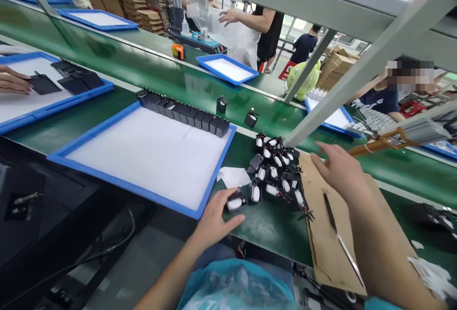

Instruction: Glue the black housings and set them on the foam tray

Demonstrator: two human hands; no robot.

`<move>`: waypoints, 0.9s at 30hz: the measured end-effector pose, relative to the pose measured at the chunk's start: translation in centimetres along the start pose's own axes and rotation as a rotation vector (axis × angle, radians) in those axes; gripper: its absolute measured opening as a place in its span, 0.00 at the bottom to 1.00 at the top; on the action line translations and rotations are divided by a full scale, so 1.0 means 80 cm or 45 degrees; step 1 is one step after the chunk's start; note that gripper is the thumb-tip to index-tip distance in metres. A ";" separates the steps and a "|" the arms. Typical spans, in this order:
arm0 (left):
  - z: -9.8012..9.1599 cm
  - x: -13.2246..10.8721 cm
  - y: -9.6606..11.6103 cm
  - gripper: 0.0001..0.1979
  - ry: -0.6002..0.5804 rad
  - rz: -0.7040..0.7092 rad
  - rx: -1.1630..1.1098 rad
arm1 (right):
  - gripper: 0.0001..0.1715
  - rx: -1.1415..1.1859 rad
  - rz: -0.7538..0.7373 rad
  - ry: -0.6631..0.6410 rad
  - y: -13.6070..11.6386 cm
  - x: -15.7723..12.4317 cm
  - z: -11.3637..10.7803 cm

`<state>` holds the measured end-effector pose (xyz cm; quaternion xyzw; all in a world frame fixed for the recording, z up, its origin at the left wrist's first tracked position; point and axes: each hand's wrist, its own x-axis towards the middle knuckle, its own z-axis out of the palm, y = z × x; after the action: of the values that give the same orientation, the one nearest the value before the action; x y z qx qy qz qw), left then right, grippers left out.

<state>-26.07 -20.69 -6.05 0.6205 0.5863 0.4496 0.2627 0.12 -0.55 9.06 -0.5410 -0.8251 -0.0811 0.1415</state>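
My left hand (pixel 214 217) is open at the near right corner of a blue-rimmed tray, thumb and fingers apart. Its fingertips are at a small black housing with a white part inside (pixel 235 202); whether they touch it I cannot tell. More such housings lie in a loose pile (pixel 276 169), with thin wires showing. My right hand (pixel 339 169), open and slightly blurred, hovers above a cardboard sheet (pixel 333 262) with fingers spread. Below that hand, a slim tool with a dark handle (pixel 330 212) rests on the cardboard. A white cloth or paper (pixel 234 176) lies between tray and pile.
The blue-rimmed tray (pixel 126 194) carries a row of black housings (pixel 185 112) along its far edge. Two housings (pixel 221 104) stand on the green conveyor (pixel 150 76). A slanted metal post (pixel 342 81) rises at right. Another person's hand (pixel 14 80) is over the left tray.
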 end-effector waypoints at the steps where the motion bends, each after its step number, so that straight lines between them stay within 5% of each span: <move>1: 0.000 -0.002 -0.001 0.28 -0.017 -0.014 -0.061 | 0.27 0.019 -0.120 -0.050 -0.033 0.040 -0.004; 4: 0.002 -0.009 -0.007 0.27 -0.060 -0.050 -0.228 | 0.28 0.043 -0.357 -0.313 -0.143 0.170 0.016; 7: 0.010 -0.016 -0.016 0.28 -0.061 -0.075 -0.305 | 0.31 0.067 -0.420 -0.396 -0.245 0.284 0.074; 12: 0.020 -0.015 -0.027 0.34 -0.055 -0.016 -0.358 | 0.24 0.076 -0.410 -0.507 -0.350 0.369 0.177; 16: 0.016 -0.011 -0.021 0.34 -0.058 -0.081 -0.367 | 0.21 0.051 -0.470 -0.599 -0.357 0.388 0.211; 21: 0.015 -0.013 -0.011 0.29 -0.040 -0.092 -0.387 | 0.19 -0.064 -0.487 -0.735 -0.301 0.393 0.198; 27: 0.015 -0.017 -0.012 0.27 -0.036 -0.047 -0.347 | 0.21 -0.122 -0.426 -0.755 -0.265 0.351 0.189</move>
<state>-25.37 -21.54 -7.80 0.5745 0.5274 0.5115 0.3608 -32.02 19.69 4.14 -0.4044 -0.9028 0.0188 -0.1453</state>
